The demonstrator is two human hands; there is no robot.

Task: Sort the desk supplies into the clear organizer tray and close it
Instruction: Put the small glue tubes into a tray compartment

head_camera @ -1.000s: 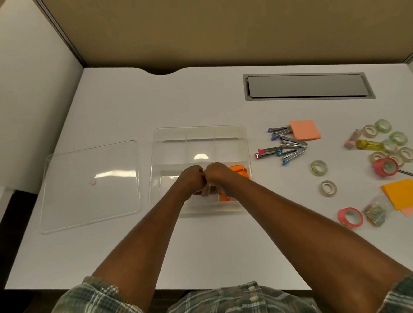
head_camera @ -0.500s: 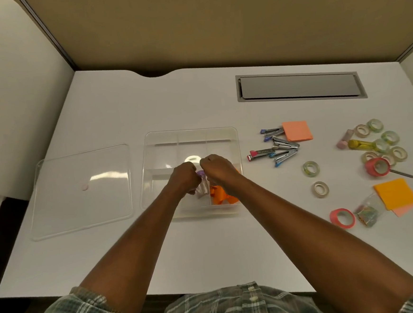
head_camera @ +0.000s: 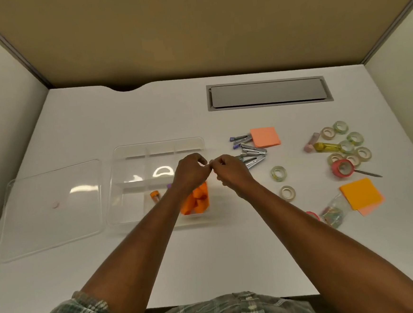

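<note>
The clear organizer tray (head_camera: 157, 143) lies open at mid-desk, its lid (head_camera: 51, 208) flat to its left. In its near compartments sit an orange folded item (head_camera: 198, 201), an orange-capped tube (head_camera: 155, 196) and a purple-capped piece (head_camera: 168, 185), partly hidden by my left forearm. My left hand (head_camera: 190, 172) hovers over the tray's right side with its fingers curled. My right hand (head_camera: 231, 173) is just past the tray's right edge, also curled. Their fingertips meet; whether they pinch anything is hidden.
To the right lie several small staplers (head_camera: 252, 151), a salmon sticky pad (head_camera: 265, 137), loose tape rolls (head_camera: 278, 173), a cluster of tape rolls (head_camera: 348, 145), a red roll (head_camera: 342, 168), an orange pad (head_camera: 361, 193) and a bag of clips (head_camera: 333, 211). A grey cable hatch (head_camera: 269, 93) is set at the back.
Both hands rose from the tray's near compartments and shifted right to its edge. The purple-capped piece they held now lies in the tray.
</note>
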